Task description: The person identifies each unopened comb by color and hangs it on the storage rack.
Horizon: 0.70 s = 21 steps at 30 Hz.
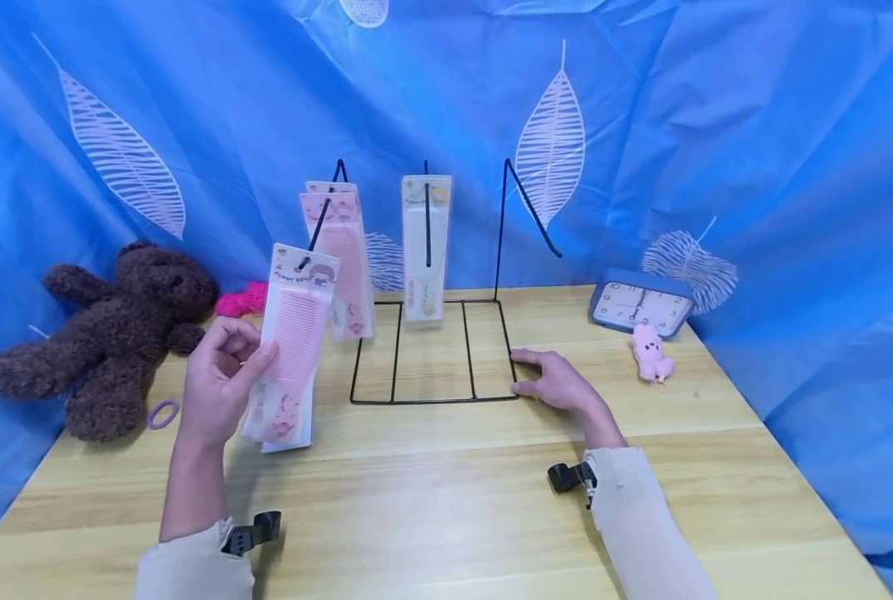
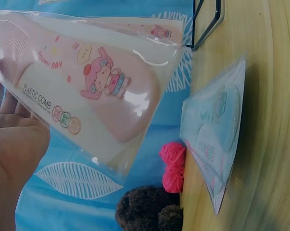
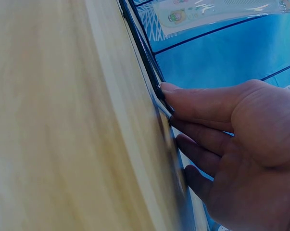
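Observation:
My left hand (image 1: 224, 375) pinches a packaged pink comb (image 1: 296, 325) by its side edge. The card's top hole is at the front tip of the left hook (image 1: 318, 229) of a black wire rack (image 1: 431, 402). In the left wrist view the pack's back shows a cartoon girl and the words "PLASTIC COMB". A packaged light-blue comb (image 2: 214, 120) stands tilted low by the tabletop. My right hand (image 1: 559, 383) holds the rack's base at its front right corner, thumb tip (image 3: 170, 87) on the wire.
More pink comb packs (image 1: 348, 258) hang farther back on the left hook, and a pale comb pack (image 1: 427, 250) on the middle one. A brown plush bear (image 1: 108, 333), purple ring (image 1: 163, 414) and pink yarn bundle (image 2: 173, 166) lie left; a clock (image 1: 641, 304) and pink toy (image 1: 650, 354) stand right.

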Each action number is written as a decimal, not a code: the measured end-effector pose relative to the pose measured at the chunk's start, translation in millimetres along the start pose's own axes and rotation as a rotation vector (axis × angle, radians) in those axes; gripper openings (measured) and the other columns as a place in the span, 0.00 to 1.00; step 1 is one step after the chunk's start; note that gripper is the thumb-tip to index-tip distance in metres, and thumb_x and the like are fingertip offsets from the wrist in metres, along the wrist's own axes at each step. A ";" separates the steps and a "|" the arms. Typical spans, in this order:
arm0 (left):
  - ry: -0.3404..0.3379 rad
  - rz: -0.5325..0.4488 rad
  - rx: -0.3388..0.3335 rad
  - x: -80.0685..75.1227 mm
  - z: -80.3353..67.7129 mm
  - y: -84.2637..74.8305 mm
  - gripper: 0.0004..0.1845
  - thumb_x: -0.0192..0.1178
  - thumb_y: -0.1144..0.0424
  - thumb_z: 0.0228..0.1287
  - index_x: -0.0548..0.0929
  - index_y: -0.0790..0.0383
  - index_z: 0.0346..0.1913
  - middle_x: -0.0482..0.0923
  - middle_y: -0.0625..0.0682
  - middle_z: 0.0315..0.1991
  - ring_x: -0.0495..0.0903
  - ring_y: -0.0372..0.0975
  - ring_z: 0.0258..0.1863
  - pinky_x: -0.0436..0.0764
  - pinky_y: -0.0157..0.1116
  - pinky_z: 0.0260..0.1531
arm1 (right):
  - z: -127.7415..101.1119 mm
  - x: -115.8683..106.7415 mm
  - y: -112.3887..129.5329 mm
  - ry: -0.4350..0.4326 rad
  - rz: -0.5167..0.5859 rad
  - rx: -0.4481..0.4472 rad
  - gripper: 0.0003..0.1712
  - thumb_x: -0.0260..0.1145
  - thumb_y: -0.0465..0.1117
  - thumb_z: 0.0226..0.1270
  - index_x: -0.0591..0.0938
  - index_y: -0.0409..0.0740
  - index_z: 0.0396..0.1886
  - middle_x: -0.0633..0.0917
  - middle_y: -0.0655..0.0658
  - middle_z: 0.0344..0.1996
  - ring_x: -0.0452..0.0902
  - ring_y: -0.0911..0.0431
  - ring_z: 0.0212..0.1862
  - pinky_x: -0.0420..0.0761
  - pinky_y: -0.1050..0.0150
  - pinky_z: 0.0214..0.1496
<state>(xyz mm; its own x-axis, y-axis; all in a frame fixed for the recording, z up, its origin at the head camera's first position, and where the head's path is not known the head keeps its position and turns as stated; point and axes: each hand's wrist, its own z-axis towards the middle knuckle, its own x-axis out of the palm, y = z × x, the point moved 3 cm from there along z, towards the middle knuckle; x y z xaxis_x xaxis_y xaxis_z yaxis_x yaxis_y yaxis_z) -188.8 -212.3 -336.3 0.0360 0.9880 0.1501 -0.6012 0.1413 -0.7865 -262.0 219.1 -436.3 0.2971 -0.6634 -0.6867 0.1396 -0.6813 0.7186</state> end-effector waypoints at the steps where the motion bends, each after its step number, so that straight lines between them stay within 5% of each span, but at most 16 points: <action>1: -0.004 0.011 -0.008 0.2 0.2 0.5 0.07 0.55 0.86 0.63 0.73 0.75 0.39 0.78 0.52 0.31 0.80 0.35 0.32 0.79 0.27 0.32 | -0.1 0.3 0.3 -0.003 0.000 -0.002 0.36 0.71 0.39 0.66 0.71 0.38 0.73 0.67 0.35 0.73 0.55 0.37 0.76 0.52 0.41 0.76; 11: -0.158 0.336 -0.203 8.7 9.4 9.5 0.07 0.63 0.77 0.66 0.74 0.73 0.37 0.79 0.46 0.29 0.79 0.33 0.32 0.77 0.25 0.25 | -1.7 1.5 -1.6 -0.005 0.006 -0.001 0.36 0.72 0.39 0.66 0.71 0.38 0.72 0.67 0.35 0.73 0.56 0.37 0.76 0.52 0.41 0.76; 21: -0.235 0.379 -0.375 20.8 24.5 24.7 0.08 0.65 0.67 0.69 0.75 0.63 0.40 0.77 0.45 0.30 0.74 0.34 0.28 0.76 0.27 0.22 | -0.5 -0.7 -0.8 -0.002 0.022 -0.004 0.36 0.71 0.38 0.66 0.70 0.37 0.73 0.67 0.34 0.73 0.56 0.37 0.76 0.53 0.42 0.76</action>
<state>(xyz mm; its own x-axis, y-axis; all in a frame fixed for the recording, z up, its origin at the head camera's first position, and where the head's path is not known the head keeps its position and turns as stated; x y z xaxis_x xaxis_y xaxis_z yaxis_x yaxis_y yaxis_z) -222.5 -189.8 -337.9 -0.3304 0.9397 -0.0883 -0.2126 -0.1653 -0.9631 -261.8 220.2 -436.3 0.2983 -0.6789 -0.6709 0.1366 -0.6653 0.7340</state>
